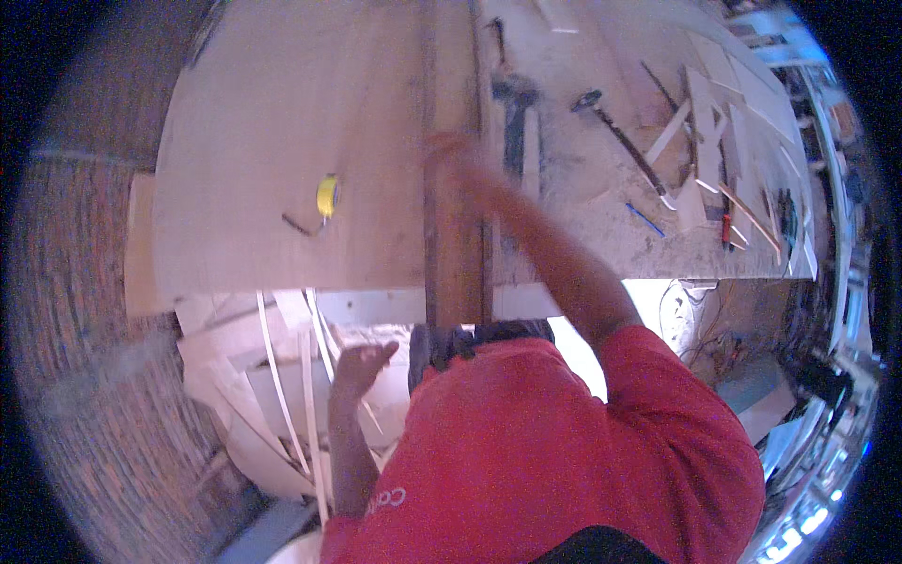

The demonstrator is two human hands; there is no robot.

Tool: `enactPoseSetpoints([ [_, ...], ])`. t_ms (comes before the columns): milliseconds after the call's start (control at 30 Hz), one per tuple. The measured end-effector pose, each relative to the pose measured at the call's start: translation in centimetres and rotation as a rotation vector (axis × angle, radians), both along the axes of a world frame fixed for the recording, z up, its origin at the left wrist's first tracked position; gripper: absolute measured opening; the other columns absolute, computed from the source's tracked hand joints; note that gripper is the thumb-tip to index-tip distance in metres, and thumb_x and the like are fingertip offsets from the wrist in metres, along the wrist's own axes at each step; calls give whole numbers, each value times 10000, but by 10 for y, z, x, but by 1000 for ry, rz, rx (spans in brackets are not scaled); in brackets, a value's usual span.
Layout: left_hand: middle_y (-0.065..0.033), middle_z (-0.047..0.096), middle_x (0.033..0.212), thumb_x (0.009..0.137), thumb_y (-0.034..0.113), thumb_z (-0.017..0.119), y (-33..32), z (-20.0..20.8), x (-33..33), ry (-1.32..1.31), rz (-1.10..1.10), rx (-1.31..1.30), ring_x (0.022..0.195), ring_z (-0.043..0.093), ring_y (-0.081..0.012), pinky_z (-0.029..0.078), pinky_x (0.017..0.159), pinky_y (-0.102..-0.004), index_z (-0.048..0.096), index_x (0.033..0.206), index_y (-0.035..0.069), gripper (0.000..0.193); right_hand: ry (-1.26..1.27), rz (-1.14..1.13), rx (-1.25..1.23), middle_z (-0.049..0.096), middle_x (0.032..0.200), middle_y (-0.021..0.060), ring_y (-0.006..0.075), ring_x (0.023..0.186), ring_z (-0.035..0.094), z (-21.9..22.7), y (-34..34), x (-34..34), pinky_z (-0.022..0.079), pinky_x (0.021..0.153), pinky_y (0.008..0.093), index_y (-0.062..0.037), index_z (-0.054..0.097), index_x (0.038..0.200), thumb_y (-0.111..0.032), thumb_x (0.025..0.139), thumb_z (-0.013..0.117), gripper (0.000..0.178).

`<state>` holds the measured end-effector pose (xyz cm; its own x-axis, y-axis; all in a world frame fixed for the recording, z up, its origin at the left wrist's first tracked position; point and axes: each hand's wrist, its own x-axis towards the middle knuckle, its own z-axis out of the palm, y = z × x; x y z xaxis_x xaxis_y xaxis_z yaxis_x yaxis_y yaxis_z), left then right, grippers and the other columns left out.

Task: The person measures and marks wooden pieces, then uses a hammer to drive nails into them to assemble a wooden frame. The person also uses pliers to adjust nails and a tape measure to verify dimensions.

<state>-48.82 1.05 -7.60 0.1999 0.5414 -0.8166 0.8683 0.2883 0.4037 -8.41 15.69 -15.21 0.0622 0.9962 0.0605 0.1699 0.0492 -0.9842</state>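
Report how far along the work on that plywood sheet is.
Done: a large plywood sheet lies flat on the bench, with a yellow tape measure and a pencil set on it. In hand: the right hand, blurred, is on a long wooden board at the sheet's edge; the left hand hangs open below. No cut shows yet.

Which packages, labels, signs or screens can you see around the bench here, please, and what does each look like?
No packages, signs or screens show.
Yellow tape measure: on the pale plywood sheet, left of the blurred right hand; small and rounded, any label too small to tell.
Red shirt: pale printed marking near the lower left hem, beside the left hand.
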Motion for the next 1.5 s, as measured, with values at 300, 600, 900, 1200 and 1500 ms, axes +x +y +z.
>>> enactPoseSetpoints([
  [300,-253,551,1304,718,435,883,8,32,138,-256,188,852,1240,537,-389,428,1066,-470,514,1350,-61,885,-1480,-615,-243,716,1107,213,418,1078,665,7,-110,299,480,962,557,-101,666,1263,-563,923,603,577],
  [600,-268,165,1637,669,707,776,27,-13,230,33,-3,856,1542,99,-416,57,1153,-740,105,1582,-33,1353,-891,-415,-312,700,891,115,278,754,678,-3,-118,306,540,692,420,-74,650,1110,-391,972,639,346],
  [900,-233,119,1665,643,761,746,36,-26,242,212,-99,749,1549,15,-428,-4,1127,-775,44,1596,-15,1416,-576,17,-236,678,1155,279,455,1068,667,86,-153,67,534,891,484,-69,489,1440,-206,1036,536,430],
  [1200,-242,108,1665,643,777,733,35,-33,238,159,-71,796,1542,5,-453,-41,1115,-778,44,1596,-18,1419,-599,-28,-108,679,1092,291,495,974,666,97,-156,36,548,770,549,-186,408,1518,-177,1020,543,517],
  [1500,-246,123,1661,650,792,716,36,-35,238,152,-81,790,1540,16,-457,-60,1121,-766,67,1600,-4,1399,-580,-93,-146,684,1066,277,470,937,685,92,-157,34,552,762,519,-190,442,1511,-132,997,572,533],
])
